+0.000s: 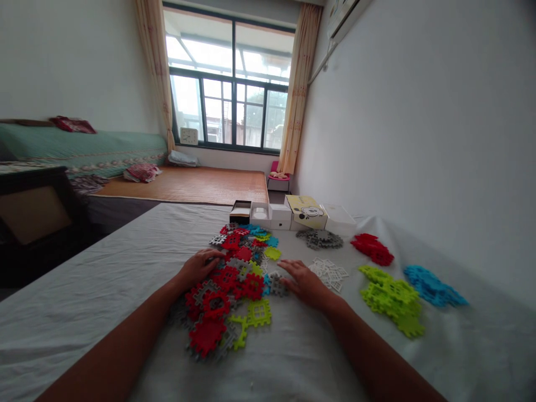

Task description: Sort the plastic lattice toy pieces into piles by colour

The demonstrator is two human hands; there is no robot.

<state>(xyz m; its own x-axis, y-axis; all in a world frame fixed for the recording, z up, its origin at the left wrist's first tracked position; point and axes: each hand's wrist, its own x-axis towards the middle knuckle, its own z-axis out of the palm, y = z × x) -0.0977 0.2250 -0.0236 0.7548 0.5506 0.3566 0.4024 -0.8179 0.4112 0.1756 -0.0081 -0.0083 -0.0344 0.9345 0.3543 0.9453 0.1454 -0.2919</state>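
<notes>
Mixed pile [240, 290]: one, between the hands; interlocking plastic tiles, red, grey, lime, blue, white; overlapped, uncountable.
Right hand [302, 280]: fingers parted, no grip seen; thumb by one grey tile [276, 286] at pile's right edge.
Left hand [201, 266]: fingers bent over pile's left edge; cannot tell if gripping.
Sorted piles: five, right side, near to far: lime pile [391, 298], blue pile [431, 286], white pile [329, 274], red pile [372, 249], grey pile [320, 239].
Boxes: one yellow cartoon box [307, 213], one black-edged box [240, 213], white ones between.
Window: one square clock [188, 136], on sill.
</notes>
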